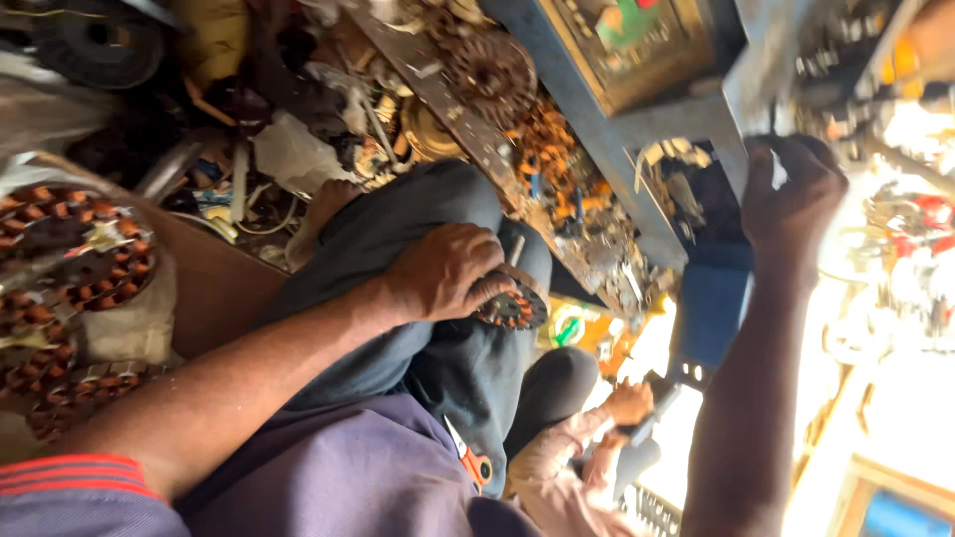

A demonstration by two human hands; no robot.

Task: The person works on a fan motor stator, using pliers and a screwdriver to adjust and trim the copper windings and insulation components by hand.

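Head view: left hand [448,270] is clamped on a wound motor stator [513,306] resting on the knee; right hand [791,194], well apart, is raised and closed on a small dark object, not identifiable. Keep the stator braced against the leg. Beyond the left hand, a cluttered bench [477,129] carries copper coils [552,149]; more stators [70,259] lie beside the forearm.

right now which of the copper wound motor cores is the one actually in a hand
The wound core on the person's knee, gripped by the left hand. The other cores lie untouched in the pile at far left, away from both hands.
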